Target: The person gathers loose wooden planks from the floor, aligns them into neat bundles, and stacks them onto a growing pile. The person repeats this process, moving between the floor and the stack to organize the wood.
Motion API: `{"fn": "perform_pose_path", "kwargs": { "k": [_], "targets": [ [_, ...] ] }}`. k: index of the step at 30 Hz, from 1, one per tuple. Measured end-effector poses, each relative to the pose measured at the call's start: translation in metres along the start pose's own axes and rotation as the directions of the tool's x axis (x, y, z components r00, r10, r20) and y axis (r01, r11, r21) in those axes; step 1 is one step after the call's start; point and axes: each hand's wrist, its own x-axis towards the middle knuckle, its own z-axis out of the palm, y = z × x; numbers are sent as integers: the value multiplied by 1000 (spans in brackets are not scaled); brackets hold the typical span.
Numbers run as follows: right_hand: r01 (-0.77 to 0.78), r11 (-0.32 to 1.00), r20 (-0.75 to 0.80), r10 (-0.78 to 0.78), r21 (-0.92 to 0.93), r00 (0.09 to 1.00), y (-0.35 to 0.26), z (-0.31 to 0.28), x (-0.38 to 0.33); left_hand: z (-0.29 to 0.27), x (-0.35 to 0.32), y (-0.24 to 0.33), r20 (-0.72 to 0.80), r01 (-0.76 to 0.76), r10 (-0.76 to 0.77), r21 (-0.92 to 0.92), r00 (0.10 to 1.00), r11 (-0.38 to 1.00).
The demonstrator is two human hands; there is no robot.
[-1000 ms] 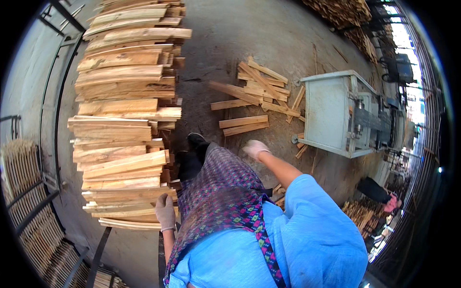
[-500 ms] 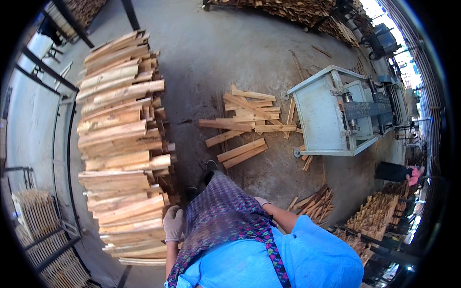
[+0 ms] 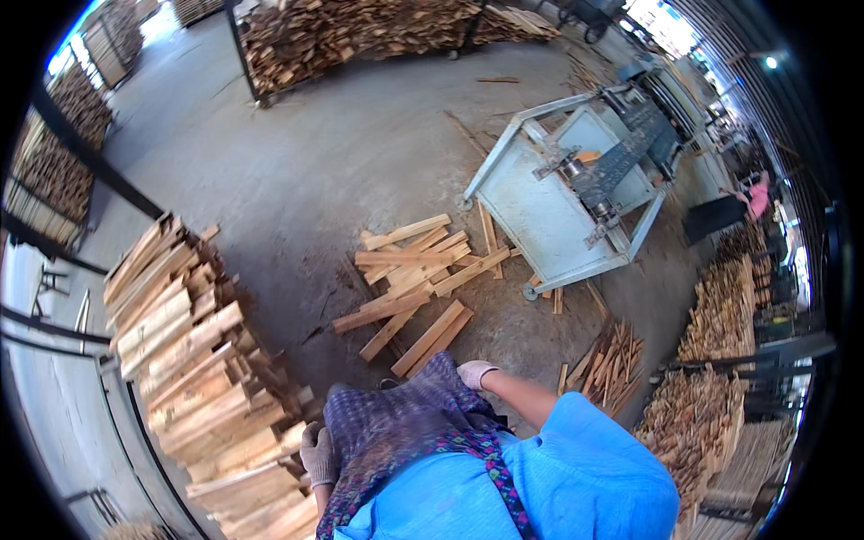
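My left hand [image 3: 319, 456], in a pale knit work glove, hangs beside my patterned purple apron [image 3: 396, 418]. Its fingers point forward, loosely apart, with nothing seen in them. Close on its left stands a long stack of sawn boards [image 3: 193, 360]. My right hand [image 3: 475, 373], also gloved, is held low at the apron's right edge. How its fingers are bent cannot be made out, and no board shows in it. Ahead on the floor lies a loose heap of short boards [image 3: 405, 270], with a pair of boards [image 3: 434, 338] side by side at its near end.
A pale blue-grey machine on a wheeled frame [image 3: 562, 207] stands right of the heap. Thin offcuts [image 3: 607, 364] lie on the floor at right. Wood stacks [image 3: 351, 40] line the far side and the right. A person in pink [image 3: 756, 200] is at far right. Black metal posts [image 3: 99, 162] rise at left.
My view has turned left and moved forward; the heap and machine now appear lower and further left. My right hand has swung forward, and more of it shows. My left hand stays at my side.
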Motion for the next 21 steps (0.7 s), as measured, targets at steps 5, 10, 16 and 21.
{"fn": "perform_pose_path", "kwargs": {
  "k": [5,10,16,21],
  "targets": [
    [-127,941,-46,149,314,988,-17,-29,-11,34,82,107,138,-157,137,142,981,977],
    [-220,874,28,230,433,973,-26,-36,26,53,189,168,280,-134,76,195,957,972],
    [-274,770,-6,338,576,941,-91,-125,80,52,350,234,384,-284,121,401,915,871],
    [-283,684,-95,458,672,884,-142,-289,112,45,444,342,369,-86,-36,308,929,947]
  ]
}}
